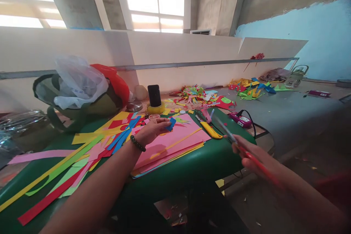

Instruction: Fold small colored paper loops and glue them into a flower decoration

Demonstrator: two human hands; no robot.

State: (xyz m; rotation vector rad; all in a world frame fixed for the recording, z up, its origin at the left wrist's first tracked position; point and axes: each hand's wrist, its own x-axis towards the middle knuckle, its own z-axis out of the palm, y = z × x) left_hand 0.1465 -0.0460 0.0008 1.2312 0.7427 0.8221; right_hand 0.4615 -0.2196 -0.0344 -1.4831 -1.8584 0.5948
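Note:
My left hand [155,131], with a dark bead bracelet on the wrist, pinches a small blue piece of paper [171,124] above a stack of coloured sheets [181,137] topped with pink. To the right, my right hand [248,150] is closed around scissors [229,134] with red handles. Their metal blades point up and left, apart from the paper and smeared by motion. Between the hands, a yellow utility knife [211,130] lies beside the stack. Small green and yellow paper scraps [183,120] rest on the pink sheet.
Coloured paper strips [90,157] spread over the green mat [189,168] at left. Behind stand a phone [154,95] on a yellow tape roll [156,108] and a bag [109,104]. Cut paper heaps [192,93] lie farther back, with a purple device [240,120] at right.

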